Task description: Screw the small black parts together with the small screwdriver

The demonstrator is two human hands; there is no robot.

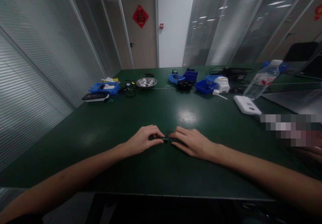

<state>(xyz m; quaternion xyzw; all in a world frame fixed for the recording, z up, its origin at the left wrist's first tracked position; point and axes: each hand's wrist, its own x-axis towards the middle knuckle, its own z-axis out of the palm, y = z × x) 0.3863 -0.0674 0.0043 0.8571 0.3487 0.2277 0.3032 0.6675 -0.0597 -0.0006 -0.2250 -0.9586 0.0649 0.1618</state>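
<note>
Low over the green tabletop [141, 111], my left hand [146, 138] pinches a small dark piece with a thin, pale, metal-like part [165, 139] between thumb and fingertips. Its kind is too small to make out. Just to the right, my right hand [192, 142] rests near the table surface with its fingers stretched toward the piece. A gap shows between its thumb and forefinger, and nothing is visible in them. The two hands face each other with the small piece between their fingertips.
At the back stand a metal bowl [146, 83], blue trays [204, 87], a black coil [184, 85] and a white device [221, 84]. A blue bin [104, 88] is far left. Rightward are a tilted water bottle [263, 79], a white box [247, 105] and another person's arm [309, 155].
</note>
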